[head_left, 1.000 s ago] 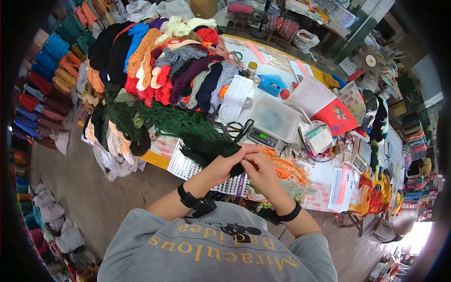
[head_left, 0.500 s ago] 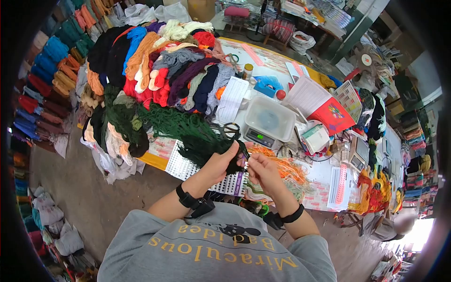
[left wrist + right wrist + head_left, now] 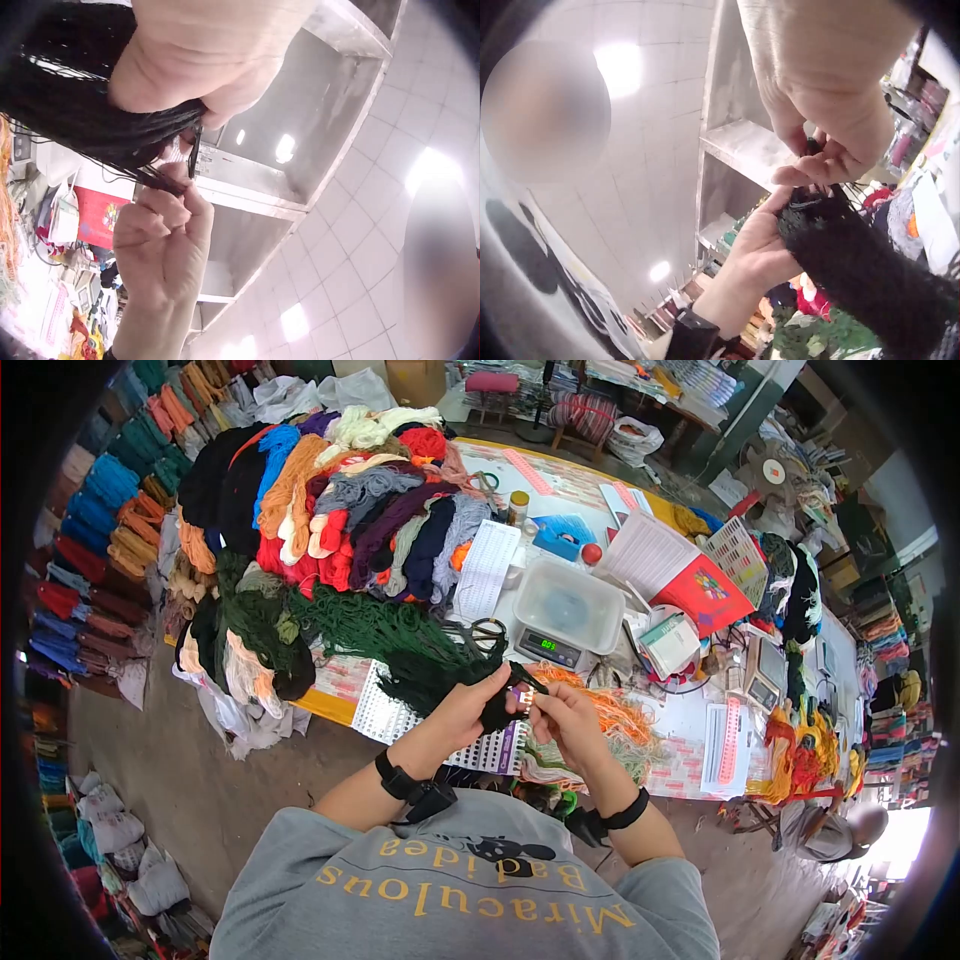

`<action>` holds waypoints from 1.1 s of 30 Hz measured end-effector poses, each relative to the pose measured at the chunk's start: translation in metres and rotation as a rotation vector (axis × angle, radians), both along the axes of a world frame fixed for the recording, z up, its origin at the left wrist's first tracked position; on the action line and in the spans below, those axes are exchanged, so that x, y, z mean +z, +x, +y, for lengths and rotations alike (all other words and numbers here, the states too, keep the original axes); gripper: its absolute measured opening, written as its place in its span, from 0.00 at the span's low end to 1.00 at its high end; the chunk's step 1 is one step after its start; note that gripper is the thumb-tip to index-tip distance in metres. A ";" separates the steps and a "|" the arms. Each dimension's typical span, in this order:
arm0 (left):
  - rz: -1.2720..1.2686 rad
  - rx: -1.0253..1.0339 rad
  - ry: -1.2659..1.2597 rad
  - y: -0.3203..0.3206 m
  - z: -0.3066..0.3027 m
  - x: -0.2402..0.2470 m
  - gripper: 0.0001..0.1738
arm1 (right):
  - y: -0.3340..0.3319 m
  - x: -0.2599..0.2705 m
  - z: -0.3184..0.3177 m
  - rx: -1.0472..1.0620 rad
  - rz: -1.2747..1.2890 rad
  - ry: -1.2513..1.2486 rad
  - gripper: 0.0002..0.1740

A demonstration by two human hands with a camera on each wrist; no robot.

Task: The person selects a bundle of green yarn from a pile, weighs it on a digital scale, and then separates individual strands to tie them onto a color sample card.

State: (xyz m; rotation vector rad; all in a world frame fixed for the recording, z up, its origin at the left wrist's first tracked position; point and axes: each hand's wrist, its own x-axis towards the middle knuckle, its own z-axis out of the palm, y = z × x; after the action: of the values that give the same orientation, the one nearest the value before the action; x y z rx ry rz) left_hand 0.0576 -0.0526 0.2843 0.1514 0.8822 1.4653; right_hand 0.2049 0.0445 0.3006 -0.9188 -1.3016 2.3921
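A thick hank of dark green yarn (image 3: 415, 660) stretches from the pile on the table to the person's hands. My left hand (image 3: 463, 712) grips the bundled end of it, the thumb lying across the top. Just to the right, my right hand (image 3: 568, 722) pinches a few strands drawn out from that end. In the left wrist view the right fingertips (image 3: 180, 196) hold these strands close below the bundle, which looks nearly black there. The right wrist view shows the hank (image 3: 870, 274) hanging past the left hand (image 3: 756, 247), whose fingertips are partly hidden.
A digital scale (image 3: 548, 650) with a clear plastic tub (image 3: 610, 622) stands beyond the hands, scissors (image 3: 488, 630) beside it. Coloured yarn hanks (image 3: 340, 510) are heaped at left. Orange yarn (image 3: 620, 718) lies at right, a red booklet (image 3: 712, 600) farther back. A shade card (image 3: 378, 705) lies under the hands.
The hands were together at the yarn's end; the right hand has since moved slightly right, drawing strands out. Digits on the scale's display have changed. The head view has shifted a little.
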 end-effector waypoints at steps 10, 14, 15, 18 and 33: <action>-0.216 0.056 -0.010 -0.129 -0.043 -0.043 0.17 | 0.091 -0.068 0.102 -0.517 0.400 -0.145 0.08; -0.332 0.382 -0.002 -0.237 -0.110 -0.090 0.14 | 0.209 -0.156 0.188 -1.006 0.435 -0.237 0.06; -0.278 0.504 -0.071 -0.256 -0.125 -0.095 0.14 | 0.247 -0.187 0.209 -1.037 0.378 -0.163 0.07; -0.169 0.755 -0.141 -0.303 -0.155 -0.092 0.14 | 0.327 -0.216 0.238 -1.037 0.173 0.051 0.08; -0.264 0.677 0.313 -0.238 -0.106 -0.033 0.17 | 0.195 -0.018 0.175 -0.559 -0.038 0.231 0.12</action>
State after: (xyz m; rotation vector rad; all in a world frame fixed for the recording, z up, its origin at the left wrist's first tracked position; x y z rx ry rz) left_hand -0.1804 -0.1583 0.2510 -0.1251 0.4946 2.1941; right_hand 0.4002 0.2199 0.2824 -1.0872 -1.1163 1.7689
